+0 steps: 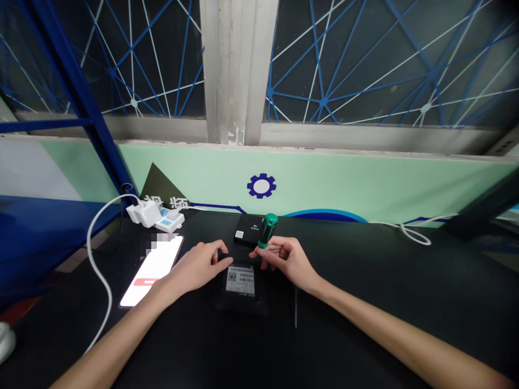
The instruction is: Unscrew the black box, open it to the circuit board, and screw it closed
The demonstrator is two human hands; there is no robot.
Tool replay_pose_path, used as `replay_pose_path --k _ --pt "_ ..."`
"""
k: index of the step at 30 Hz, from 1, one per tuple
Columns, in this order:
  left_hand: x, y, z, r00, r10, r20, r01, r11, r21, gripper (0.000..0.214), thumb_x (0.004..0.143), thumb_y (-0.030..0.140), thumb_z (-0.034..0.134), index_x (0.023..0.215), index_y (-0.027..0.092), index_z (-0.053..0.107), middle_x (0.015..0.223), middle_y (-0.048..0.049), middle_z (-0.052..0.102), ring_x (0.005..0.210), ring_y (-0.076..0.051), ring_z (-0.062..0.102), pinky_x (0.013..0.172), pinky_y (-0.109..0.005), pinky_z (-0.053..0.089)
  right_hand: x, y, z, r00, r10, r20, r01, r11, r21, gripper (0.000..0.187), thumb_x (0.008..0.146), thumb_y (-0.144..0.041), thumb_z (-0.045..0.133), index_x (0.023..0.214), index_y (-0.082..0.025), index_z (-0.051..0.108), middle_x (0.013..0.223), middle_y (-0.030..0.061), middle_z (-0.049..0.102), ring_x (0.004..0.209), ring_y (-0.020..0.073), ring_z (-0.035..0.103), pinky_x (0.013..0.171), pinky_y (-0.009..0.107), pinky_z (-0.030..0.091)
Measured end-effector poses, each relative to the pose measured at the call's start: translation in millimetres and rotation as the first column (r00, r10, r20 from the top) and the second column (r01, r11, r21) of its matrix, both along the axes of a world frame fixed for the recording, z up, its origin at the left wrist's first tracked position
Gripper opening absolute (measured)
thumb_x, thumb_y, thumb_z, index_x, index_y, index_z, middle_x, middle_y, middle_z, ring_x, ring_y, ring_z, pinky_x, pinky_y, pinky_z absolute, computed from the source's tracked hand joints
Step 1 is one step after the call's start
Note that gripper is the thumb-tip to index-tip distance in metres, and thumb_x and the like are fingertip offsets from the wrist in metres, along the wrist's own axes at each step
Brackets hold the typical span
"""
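Observation:
My left hand curls around a small black object, which its fingers partly hide. My right hand grips a green-and-black screwdriver upright by its handle, and its shaft is hidden by my fingers. Between and just below my hands lies a flat black box with a white label on its upturned face. Behind my right hand's fingers sits a second flat black box with a small label, partly behind the screwdriver.
A smartphone with a lit screen lies left of my left hand on the black desk. Behind it are a white power strip and a white charger. A white cable curves along the left, and another lies at the back right.

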State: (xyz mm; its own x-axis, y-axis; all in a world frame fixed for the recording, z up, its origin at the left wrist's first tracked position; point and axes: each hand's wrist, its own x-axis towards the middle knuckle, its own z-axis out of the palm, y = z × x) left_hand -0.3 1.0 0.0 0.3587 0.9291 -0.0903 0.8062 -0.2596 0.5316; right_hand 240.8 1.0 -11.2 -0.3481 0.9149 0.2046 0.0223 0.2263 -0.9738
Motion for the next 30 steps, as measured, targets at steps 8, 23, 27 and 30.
replay_pose_path --k 8,23,27,30 --pt "-0.7 -0.5 -0.3 1.000 -0.018 0.011 0.018 1.000 0.012 0.034 0.092 0.054 0.048 0.103 0.024 0.061 0.065 0.0039 0.059 0.063 -0.017 0.058 0.068 -0.030 0.038 3.4 3.0 -4.4 1.000 0.001 -0.001 -0.001 0.999 0.037 0.032 0.075 -0.048 0.082 0.081 -0.016 0.076 0.071 0.0021 0.064 0.055 0.0113 0.054 0.046 0.022 0.042" --pt "-1.1 0.7 -3.8 1.000 -0.014 0.003 0.014 1.000 0.028 0.033 0.092 0.053 0.049 0.103 0.024 0.061 0.065 0.0044 0.059 0.062 -0.017 0.057 0.065 -0.028 0.037 1.7 5.1 -4.0 0.996 0.023 -0.084 -0.026 0.999 -0.045 0.035 0.068 -0.040 0.088 0.077 -0.015 0.065 0.075 0.0038 0.072 0.049 0.0079 0.053 0.046 0.020 0.043" --pt "-0.6 -0.2 -2.3 1.000 -0.016 -0.005 0.017 1.000 0.021 0.033 0.092 0.053 0.048 0.102 0.024 0.061 0.064 0.0045 0.059 0.062 -0.017 0.056 0.063 -0.028 0.036 2.6 5.7 -5.4 0.995 0.031 -0.092 -0.035 0.999 -0.035 0.035 0.069 -0.040 0.088 0.075 -0.015 0.064 0.077 0.0051 0.074 0.049 0.0080 0.053 0.047 0.021 0.045" --pt "-0.1 -0.6 -1.1 1.000 -0.020 -0.014 0.021 0.999 0.033 0.033 0.093 0.053 0.047 0.102 0.024 0.061 0.064 0.0044 0.059 0.063 -0.017 0.056 0.065 -0.028 0.036 3.3 5.6 -6.1 0.996 0.045 -0.081 -0.047 0.998 -0.028 0.033 0.073 -0.041 0.085 0.077 -0.015 0.066 0.079 0.0065 0.076 0.048 0.0079 0.053 0.048 0.021 0.046"
